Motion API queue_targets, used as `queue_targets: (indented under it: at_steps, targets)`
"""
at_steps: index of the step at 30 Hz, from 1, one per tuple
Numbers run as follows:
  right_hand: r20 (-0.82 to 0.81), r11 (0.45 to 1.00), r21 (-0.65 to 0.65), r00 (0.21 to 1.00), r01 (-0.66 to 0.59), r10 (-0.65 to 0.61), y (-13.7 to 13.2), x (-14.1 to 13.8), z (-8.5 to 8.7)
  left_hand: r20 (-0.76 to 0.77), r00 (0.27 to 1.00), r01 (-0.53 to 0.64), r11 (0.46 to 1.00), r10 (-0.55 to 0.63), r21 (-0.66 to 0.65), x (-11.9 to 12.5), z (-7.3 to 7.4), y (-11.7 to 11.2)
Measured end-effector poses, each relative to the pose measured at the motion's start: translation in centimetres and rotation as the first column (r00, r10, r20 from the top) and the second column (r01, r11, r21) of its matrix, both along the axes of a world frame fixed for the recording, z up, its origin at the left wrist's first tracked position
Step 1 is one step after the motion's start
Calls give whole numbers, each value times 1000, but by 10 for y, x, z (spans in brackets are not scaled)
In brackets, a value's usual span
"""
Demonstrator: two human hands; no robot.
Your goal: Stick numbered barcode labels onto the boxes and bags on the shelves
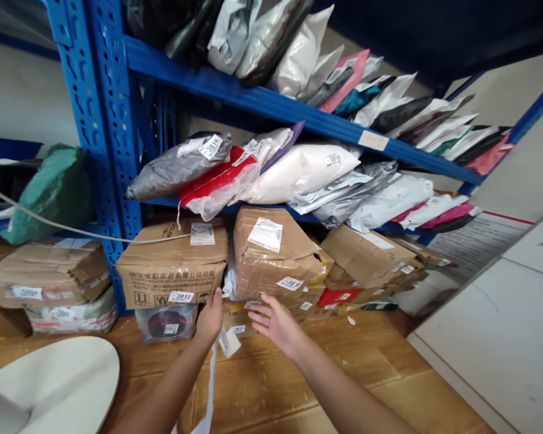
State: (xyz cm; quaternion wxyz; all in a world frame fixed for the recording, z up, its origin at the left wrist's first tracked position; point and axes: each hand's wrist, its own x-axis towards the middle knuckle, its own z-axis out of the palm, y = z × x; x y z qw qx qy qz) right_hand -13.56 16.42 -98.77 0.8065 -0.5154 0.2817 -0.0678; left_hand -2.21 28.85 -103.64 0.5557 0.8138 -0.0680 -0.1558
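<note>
My left hand (210, 316) is at the lower right corner of a cardboard box marked 3012 (169, 271). Its fingers look closed on a white paper strip (210, 386), which trails down toward the bottom edge; the grip itself is partly hidden. My right hand (274, 319) is open, fingers spread, just below the front of a taped cardboard box marked 3014 (276, 259). Whether it touches the box I cannot tell. Between my hands, a low package with a small label (239, 329) sits under that box. A clear-wrapped dark round item (165, 323) lies beneath box 3012.
Blue shelving (253, 90) holds bagged parcels (298, 175) above the boxes. More cartons (366, 256) are stacked to the right. A white round base (54, 386) stands at lower left, a white cabinet (502, 319) at right. A pale cord (72, 226) crosses the left upright.
</note>
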Motion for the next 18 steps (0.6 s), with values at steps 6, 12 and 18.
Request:
queue_targets:
  at_steps: [6,12,18]
  targets:
    - [-290,828,-328,883,-455,370,3,-52,-43,29,970,243,970,-242,-13,-45,8,22]
    - [63,741,-202,747,-640,662,0,-73,-71,-29,915,360,844,-403,-399,-103,61,-2]
    - [93,804,8,801,-594,591,10,-91,-8,-205,909,136,724,-362,-676,-122,161,31]
